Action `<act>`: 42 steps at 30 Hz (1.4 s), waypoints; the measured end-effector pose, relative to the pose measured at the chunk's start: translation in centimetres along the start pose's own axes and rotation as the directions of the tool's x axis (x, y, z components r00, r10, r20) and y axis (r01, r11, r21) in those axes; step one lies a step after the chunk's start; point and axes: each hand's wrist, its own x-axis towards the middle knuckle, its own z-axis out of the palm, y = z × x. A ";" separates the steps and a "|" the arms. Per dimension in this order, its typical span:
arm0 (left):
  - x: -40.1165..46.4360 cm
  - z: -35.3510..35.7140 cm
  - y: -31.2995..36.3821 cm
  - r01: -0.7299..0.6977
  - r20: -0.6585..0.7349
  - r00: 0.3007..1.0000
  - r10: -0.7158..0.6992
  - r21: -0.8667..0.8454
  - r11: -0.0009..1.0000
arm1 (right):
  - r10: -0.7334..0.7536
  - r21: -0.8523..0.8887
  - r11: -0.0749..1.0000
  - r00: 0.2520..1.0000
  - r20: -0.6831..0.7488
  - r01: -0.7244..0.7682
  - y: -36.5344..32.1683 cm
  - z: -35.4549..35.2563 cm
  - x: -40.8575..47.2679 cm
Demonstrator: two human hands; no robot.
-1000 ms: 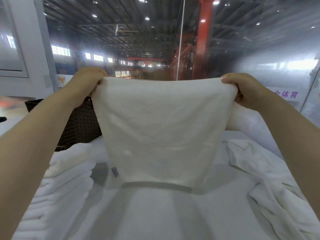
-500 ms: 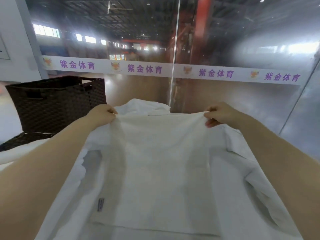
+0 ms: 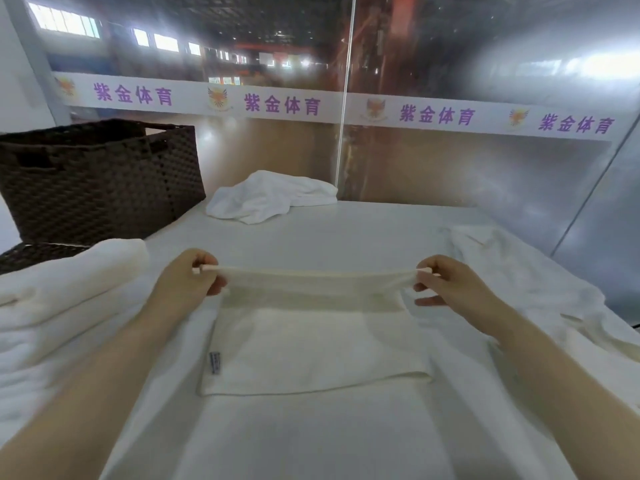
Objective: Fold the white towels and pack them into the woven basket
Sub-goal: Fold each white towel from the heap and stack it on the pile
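Head view: left hand (image 3: 188, 282) and right hand (image 3: 446, 289) each pinch a far corner of the white terry towel (image 3: 311, 355), its taut edge running left to right above the white table (image 3: 311, 438), dark brown woven basket (image 3: 100, 181) far-left, nearer the left hand.
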 end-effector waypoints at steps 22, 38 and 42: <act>-8.9 -2.0 -9.9 -0.384 0.411 0.860 0.304 0.126 0.915 | -0.089 -0.146 0.983 0.989 0.119 0.106 10.0 2.2 -7.3; -9.8 -3.8 -10.6 -0.644 0.546 0.720 0.428 0.297 0.705 | -0.169 -0.469 0.849 0.967 0.193 0.242 9.5 1.2 -9.6; -10.0 -3.6 -9.6 -0.640 0.460 0.768 0.445 0.532 0.555 | -0.089 -0.504 0.847 0.981 0.175 0.167 8.5 1.5 -7.7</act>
